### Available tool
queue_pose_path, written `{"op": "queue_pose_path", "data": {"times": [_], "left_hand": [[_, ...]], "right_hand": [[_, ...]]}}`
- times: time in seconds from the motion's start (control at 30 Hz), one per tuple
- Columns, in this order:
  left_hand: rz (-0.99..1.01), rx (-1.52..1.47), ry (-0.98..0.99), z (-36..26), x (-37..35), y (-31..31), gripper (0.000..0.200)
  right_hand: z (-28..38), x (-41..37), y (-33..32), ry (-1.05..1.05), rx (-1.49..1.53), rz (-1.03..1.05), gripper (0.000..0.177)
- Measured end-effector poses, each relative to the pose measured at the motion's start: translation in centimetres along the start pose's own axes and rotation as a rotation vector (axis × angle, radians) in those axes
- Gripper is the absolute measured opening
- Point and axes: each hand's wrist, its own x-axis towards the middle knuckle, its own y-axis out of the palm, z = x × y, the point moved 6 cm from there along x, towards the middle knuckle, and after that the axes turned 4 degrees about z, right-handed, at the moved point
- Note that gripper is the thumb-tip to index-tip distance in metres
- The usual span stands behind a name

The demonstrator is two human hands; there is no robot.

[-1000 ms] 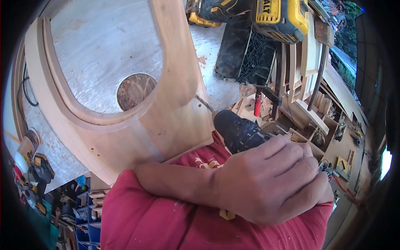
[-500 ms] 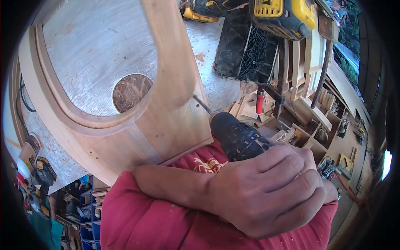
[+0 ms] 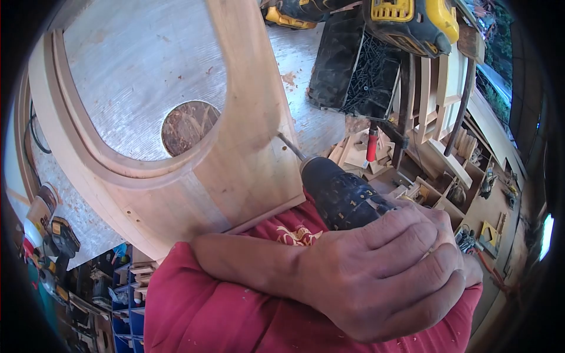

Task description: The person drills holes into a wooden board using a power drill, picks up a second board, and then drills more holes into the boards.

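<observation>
A black drill [image 3: 344,194] points up and left, its thin bit touching the pale wooden frame [image 3: 247,159] near the right edge, beside a small dark hole. My left hand [image 3: 388,270] comes across from the left with its fingers wrapped round the rear of the drill. Behind it, only a small part of my right hand [image 3: 471,269] shows at the drill's back; its fingers are hidden. The frame has a large curved opening and two small holes at its lower left.
An open black case of screws [image 3: 371,76] lies beyond the frame, with a yellow and black tool [image 3: 412,23] above it. A red-handled clamp [image 3: 372,144] hangs at the bench edge. Wood offcuts lie at the right, and a bottle [image 3: 44,206] stands at the left.
The view has shifted slightly, so the drill, case and clamp appear a little further right. The bit stays at the same spot on the wood, and my left hand keeps its grip.
</observation>
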Motion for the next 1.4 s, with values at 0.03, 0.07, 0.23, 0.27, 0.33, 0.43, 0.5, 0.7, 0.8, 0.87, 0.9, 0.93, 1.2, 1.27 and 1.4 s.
{"op": "queue_pose_path", "data": {"times": [0.03, 0.07, 0.23, 0.27, 0.33, 0.43, 0.5, 0.7, 0.8, 0.87, 0.9, 0.93, 1.2, 1.27, 1.4], "left_hand": [[-0.004, 0.002, 0.001, 0.1, 0.0, 0.0, 0.026], [-0.008, -0.005, -0.006, 0.0, 0.0, 0.0, 0.026], [-0.008, -0.014, -0.018, 0.1, -0.1, -0.1, 0.026], [-0.007, -0.011, -0.018, 0.1, -0.1, -0.1, 0.027], [-0.005, -0.003, -0.012, 0.1, -0.1, -0.2, 0.027], [0.002, 0.000, -0.005, 0.1, -0.3, -0.2, 0.027], [0.013, -0.010, -0.010, 0.1, -0.3, -0.3, 0.027], [-0.051, 0.006, 0.022, 0.3, -0.3, -0.2, 0.025], [-0.354, 0.147, 0.171, 0.9, -1.2, 2.1, 0.027], [-0.424, 0.187, 0.206, 1.0, -1.3, 2.3, 0.028], [-0.349, 0.147, 0.166, 1.0, -1.1, 2.0, 0.027], [-0.275, 0.109, 0.123, 1.0, -0.9, 1.7, 0.026], [0.034, -0.061, -0.046, 0.5, -0.2, -0.8, 0.027], [0.030, -0.054, -0.034, 0.6, -0.2, -0.7, 0.026], [-0.212, 0.077, 0.092, 1.3, -0.7, 1.1, 0.026]], "right_hand": [[0.0, 0.1, 0.0, 0.007, 0.001, 0.002, 0.063], [0.1, 0.1, -0.1, 0.017, 0.004, 0.004, 0.062], [0.4, 0.3, -0.5, 0.107, 0.035, 0.037, 0.064], [0.6, 0.5, -0.6, 0.134, 0.008, 0.026, 0.064], [2.2, 1.8, -1.0, 0.187, -0.082, -0.008, 0.066], [2.0, 1.5, -1.2, 0.202, -0.055, 0.049, 0.067], [0.9, 0.7, -1.0, 0.149, 0.038, 0.028, 0.068], [1.5, 1.3, -0.7, 0.104, -0.055, -0.057, 0.072], [0.7, 1.0, -0.5, 0.072, -0.011, -0.046, 0.071], [0.5, 0.8, -0.3, 0.036, -0.015, -0.027, 0.068], [0.9, 1.1, -0.6, 0.029, -0.065, -0.012, 0.067], [1.3, 1.5, -0.7, 0.029, -0.095, -0.010, 0.065], [0.4, 0.7, 0.1, -0.105, -0.108, -0.096, 0.058], [1.5, 1.5, -0.6, -0.055, -0.165, -0.053, 0.057], [0.1, 0.7, 0.1, -0.041, -0.165, -0.013, 0.059]]}}
